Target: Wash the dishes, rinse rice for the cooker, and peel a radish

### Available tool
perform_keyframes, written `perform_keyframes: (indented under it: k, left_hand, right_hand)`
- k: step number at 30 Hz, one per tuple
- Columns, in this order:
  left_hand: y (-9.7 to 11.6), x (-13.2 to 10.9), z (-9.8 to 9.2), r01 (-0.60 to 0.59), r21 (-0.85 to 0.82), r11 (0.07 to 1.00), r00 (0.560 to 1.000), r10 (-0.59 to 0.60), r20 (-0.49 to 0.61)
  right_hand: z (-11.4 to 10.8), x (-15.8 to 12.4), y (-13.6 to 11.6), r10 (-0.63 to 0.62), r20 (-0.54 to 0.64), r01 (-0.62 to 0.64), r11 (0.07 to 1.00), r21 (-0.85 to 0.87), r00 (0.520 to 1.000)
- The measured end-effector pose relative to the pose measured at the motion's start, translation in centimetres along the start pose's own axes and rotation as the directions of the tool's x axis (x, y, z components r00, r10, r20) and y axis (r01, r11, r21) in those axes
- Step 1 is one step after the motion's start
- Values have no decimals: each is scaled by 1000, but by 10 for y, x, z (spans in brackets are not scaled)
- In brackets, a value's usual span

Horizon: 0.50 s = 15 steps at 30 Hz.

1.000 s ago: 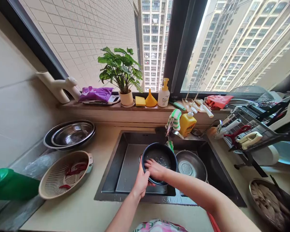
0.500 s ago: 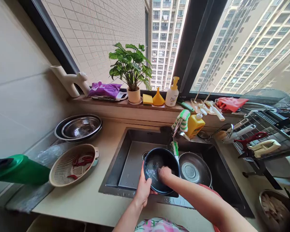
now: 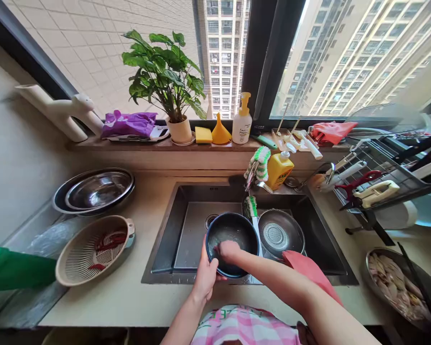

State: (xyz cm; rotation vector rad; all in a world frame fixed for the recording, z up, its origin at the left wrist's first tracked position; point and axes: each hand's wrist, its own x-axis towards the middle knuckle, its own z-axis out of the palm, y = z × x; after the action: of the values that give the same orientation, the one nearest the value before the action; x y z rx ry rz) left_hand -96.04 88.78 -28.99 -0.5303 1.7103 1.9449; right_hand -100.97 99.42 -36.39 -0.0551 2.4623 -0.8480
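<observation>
A dark, round bowl [image 3: 242,235] is tilted toward me over the front of the sink, its inside wet and shiny. My left hand [image 3: 205,273] grips its left rim, thumb on the near side and fingers beneath. Inside the bowl, my right hand [image 3: 229,252] is curled against the left inner wall; what its fingers hold, if anything, is hidden. Just right of the bowl a frying pan [image 3: 289,227] lies in the sink [image 3: 190,239]. Between them stands the faucet [image 3: 253,179], wrapped in green-and-white cloth, with a green-and-white piece [image 3: 251,206] around its spout.
Left on the counter are a beige colander [image 3: 66,268] with red peppers and nested metal bowls [image 3: 93,191]. A yellow detergent bottle [image 3: 280,170] stands behind the sink. At right are a wire rack [image 3: 384,158] with utensils and a metal bowl [image 3: 368,270] of raw meat pieces.
The camera view has shifted, so the scene sits farther left and higher. My right hand has moved from the bowl's middle toward its left inner wall. My left hand keeps its grip.
</observation>
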Motion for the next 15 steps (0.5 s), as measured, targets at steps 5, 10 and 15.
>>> perform_keyframes:
  k: [5, 10, 15]
  left_hand:
    - [-2, -2, 2, 1, 41, 999, 1000, -1, -7]
    - [3, -6, 2, 5, 18, 1000, 1000, -5, -19]
    - [5, -4, 2, 23, 0, 1000, 999, -23, -31]
  right_hand:
    - [-7, -4, -10, -305, -9, 281, 887, -367, 952]
    - [-20, 9, -7, -100, -107, 38, 882, -470, 989]
    - [-16, -2, 17, 99, -59, -115, 909, -401, 993]
